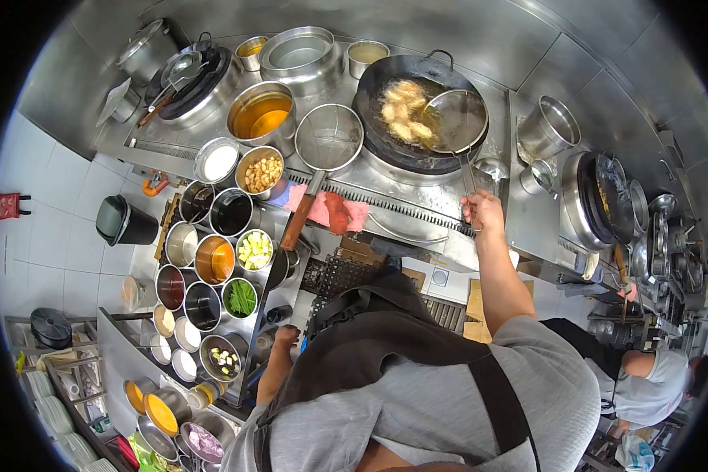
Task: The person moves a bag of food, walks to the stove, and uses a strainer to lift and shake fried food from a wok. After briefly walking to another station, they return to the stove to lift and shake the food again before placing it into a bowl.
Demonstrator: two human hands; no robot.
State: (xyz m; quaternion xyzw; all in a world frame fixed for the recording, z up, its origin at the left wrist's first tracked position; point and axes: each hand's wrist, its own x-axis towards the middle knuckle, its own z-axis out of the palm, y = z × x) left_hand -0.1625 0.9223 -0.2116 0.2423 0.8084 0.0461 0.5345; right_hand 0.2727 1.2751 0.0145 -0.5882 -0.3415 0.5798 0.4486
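Note:
My right hand (pixel 482 211) is closed around the handle of a round wire strainer (pixel 458 119). The strainer's mesh bowl dips into the oil on the right side of a black wok (pixel 374 79). Pale golden battered pieces (pixel 406 108) float in bubbling oil beside it. A ladle (pixel 492 168) lies just right of the strainer handle. My left hand (pixel 287 337) hangs low beside the rack of ingredient pots, close to a pot of green leaves (pixel 240 298). Its fingers are too small and turned away to make out.
A second strainer (pixel 329 138) with a wooden handle rests across the stove edge. Left of it stand a pot of orange liquid (pixel 261 116) and a pot of browned cubes (pixel 261 171). Pink cloths (pixel 337 212) hang at the edge. Another person (pixel 653 385) works at right.

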